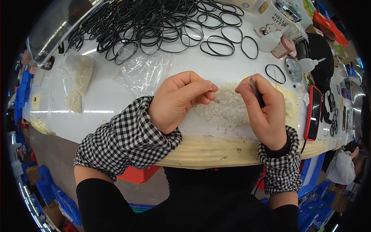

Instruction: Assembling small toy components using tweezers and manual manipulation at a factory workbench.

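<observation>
The left hand [178, 97] is loosely curled with its thumb tip drawn in against the index finger, and whether anything is pinched there I cannot tell; the right hand [267, 110] is closed around a slim, dark, pointed tool [256, 91]. Between and beneath the hands, a loose pile of small whitish pieces [226, 107] lies on the tabletop [104, 98] near its front edge. Beyond the left hand are a crumpled clear plastic bag [143, 73] and many black rubber loops [147, 23].
</observation>
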Demonstrator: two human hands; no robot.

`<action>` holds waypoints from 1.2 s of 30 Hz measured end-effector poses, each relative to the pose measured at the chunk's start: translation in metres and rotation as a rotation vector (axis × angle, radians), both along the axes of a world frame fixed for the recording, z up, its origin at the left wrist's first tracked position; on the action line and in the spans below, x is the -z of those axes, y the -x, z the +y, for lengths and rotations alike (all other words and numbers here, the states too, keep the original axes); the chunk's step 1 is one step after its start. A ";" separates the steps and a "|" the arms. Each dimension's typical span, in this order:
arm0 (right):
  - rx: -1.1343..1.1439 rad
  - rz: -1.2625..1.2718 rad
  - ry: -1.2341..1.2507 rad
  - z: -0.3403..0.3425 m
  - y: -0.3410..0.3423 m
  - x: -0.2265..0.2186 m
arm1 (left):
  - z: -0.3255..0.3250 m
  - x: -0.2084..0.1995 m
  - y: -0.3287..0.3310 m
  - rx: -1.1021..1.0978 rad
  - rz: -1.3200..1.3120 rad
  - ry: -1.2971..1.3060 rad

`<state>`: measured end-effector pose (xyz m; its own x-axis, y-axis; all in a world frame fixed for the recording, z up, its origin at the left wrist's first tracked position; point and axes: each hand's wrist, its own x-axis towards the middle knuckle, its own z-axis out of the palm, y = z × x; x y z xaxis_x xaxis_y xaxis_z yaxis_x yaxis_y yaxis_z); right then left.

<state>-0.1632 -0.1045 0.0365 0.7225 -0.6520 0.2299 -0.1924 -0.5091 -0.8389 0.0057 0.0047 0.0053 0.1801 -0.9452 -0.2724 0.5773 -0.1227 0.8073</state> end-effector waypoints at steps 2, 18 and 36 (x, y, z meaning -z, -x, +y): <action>-0.002 0.009 0.018 -0.001 0.001 0.001 | 0.000 0.000 0.000 0.004 -0.004 -0.018; -0.177 0.296 0.247 0.001 0.004 0.006 | -0.003 0.007 -0.005 -0.109 0.279 0.090; -0.168 0.279 0.197 0.003 0.002 0.016 | -0.003 -0.002 -0.003 0.003 0.154 0.037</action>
<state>-0.1651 -0.1016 0.0204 0.8683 -0.4819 0.1180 -0.2998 -0.6992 -0.6491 0.0088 0.0015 0.0071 0.1364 -0.9556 -0.2611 0.6943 -0.0958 0.7133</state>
